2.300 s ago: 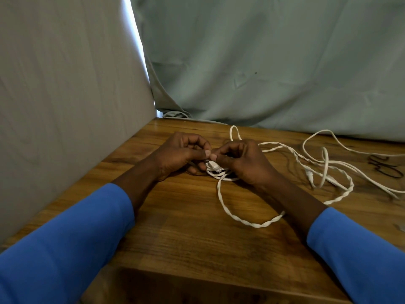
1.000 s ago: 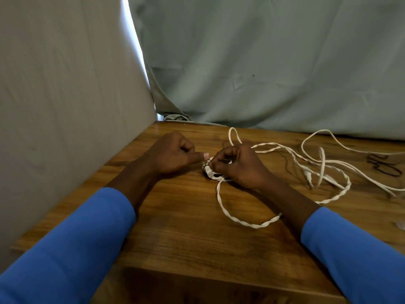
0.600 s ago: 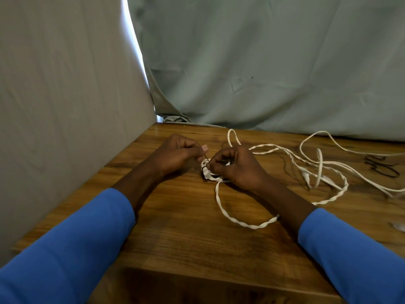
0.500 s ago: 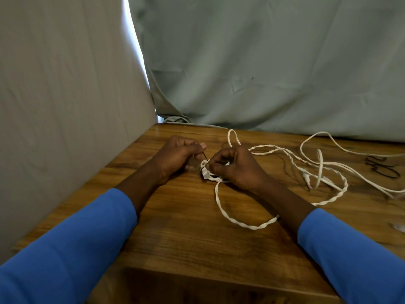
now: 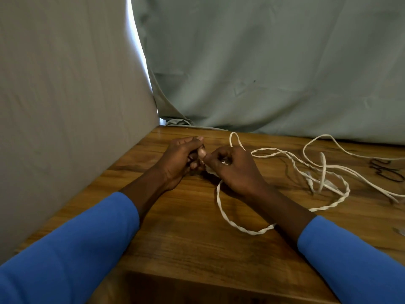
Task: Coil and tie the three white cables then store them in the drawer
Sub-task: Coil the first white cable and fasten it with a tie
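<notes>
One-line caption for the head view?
Right hand grips the coiled end of a twisted white cable, left hand curled beside it, on a wooden table.

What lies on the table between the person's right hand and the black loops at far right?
In the head view, a loose tangle of white cables on the wooden table.

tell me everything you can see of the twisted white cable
The twisted white cable looks like thin white strands wound together like rope. A small coil of it is gripped in the right hand. The rest lies slack on the wooden table in a wide loop, passing under the right forearm and crossing smooth white cables on the right.
</notes>
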The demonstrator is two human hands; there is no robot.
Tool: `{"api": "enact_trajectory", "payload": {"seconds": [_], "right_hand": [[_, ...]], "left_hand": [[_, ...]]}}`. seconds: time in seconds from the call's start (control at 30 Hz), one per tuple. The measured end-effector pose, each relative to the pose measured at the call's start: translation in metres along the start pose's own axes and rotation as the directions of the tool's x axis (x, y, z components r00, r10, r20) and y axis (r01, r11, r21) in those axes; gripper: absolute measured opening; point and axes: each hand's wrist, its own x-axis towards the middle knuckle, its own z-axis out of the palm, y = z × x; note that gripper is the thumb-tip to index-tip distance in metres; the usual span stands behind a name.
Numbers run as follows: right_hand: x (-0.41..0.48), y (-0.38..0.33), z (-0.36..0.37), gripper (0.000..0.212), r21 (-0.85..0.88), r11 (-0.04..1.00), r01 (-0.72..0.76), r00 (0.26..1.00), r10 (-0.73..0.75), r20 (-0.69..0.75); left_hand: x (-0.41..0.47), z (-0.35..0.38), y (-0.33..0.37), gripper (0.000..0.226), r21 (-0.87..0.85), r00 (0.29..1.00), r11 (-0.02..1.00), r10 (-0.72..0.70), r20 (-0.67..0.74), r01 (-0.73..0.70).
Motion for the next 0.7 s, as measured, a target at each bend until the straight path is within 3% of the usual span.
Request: {"api": "enact_trajectory", "payload": {"seconds": [0.13, 0.27, 0.37, 0.47, 0.6, 0.7], "right_hand": [[0.003, 0.006, -0.001, 0.012, 0.031, 0.999, 0.025, 1.0, -0.024, -0.018], [0.005, 0.011, -0.004, 0.012, 0.127, 0.992, 0.007, 0.999, -0.003, -0.031], [0.006, 0.014, -0.002, 0.012, 0.13, 0.991, 0.015, 1.0, -0.014, -0.012], [0.005, 0.012, -0.002, 0.021, 0.012, 1.0, 0.006, 1.0, -0.006, 0.029], [0.002, 0.006, 0.005, 0.053, -0.181, 0.983, 0.007, 0.995, 0.012, 0.101], [0.004, 0.011, 0.007, 0.053, -0.306, 0.948, 0.088, 0.992, -0.055, 0.115]], "left_hand": [[0.005, 0.0, 0.003, 0.034, -0.089, 0.997, 0.994, 0.061, -0.045, -0.065], [0.007, -0.004, 0.01, 0.033, -0.239, 0.991, 0.968, 0.048, -0.128, -0.078], [0.007, -0.005, 0.011, 0.034, -0.261, 0.991, 0.963, 0.026, -0.133, -0.061], [0.008, -0.005, 0.008, 0.035, -0.273, 0.994, 0.962, -0.004, -0.109, -0.026], [0.008, -0.003, 0.007, 0.035, -0.246, 0.996, 0.969, -0.013, -0.084, -0.008], [0.007, 0.0, 0.009, 0.035, -0.232, 0.995, 0.973, -0.006, -0.096, -0.017]]}}
